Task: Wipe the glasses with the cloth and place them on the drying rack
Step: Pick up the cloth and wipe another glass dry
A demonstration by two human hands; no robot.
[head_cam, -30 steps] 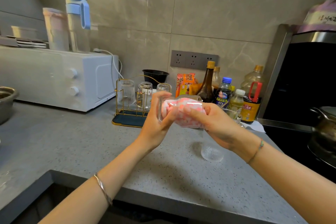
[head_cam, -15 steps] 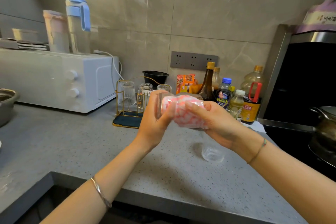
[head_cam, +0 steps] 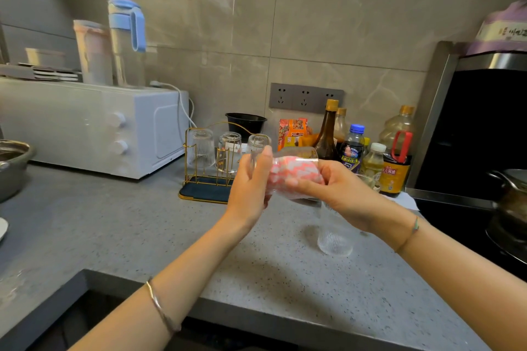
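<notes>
She holds a glass [head_cam: 298, 154] on its side above the grey counter [head_cam: 137, 225], just in front of the drying rack [head_cam: 206, 191]; her left hand [head_cam: 250, 184] is curled round one end of it, thumb up along the side; her right hand [head_cam: 340, 192] is closed on the pink-and-white cloth [head_cam: 293, 172] at the other end; most of the cloth shows through the clear wall, stuffed inside the glass; whether her fingertips reach inside too I cannot tell.

The rack is gold wire on a dark tray, standing at the back of the counter beside the white oven [head_cam: 85, 125]; three ribbed glasses [head_cam: 201, 148] sit on it upside down in a row.

One more ribbed glass [head_cam: 335, 236] stands on the counter below her right wrist, apart from the rack; part of another rim shows behind that hand, too hidden to say more.

Sauce and oil bottles [head_cam: 328, 134] crowd against the wall under the sockets [head_cam: 306, 97]; a black bowl [head_cam: 245, 122] sits behind the rack; a pot [head_cam: 513, 202] stands at the far right.
</notes>
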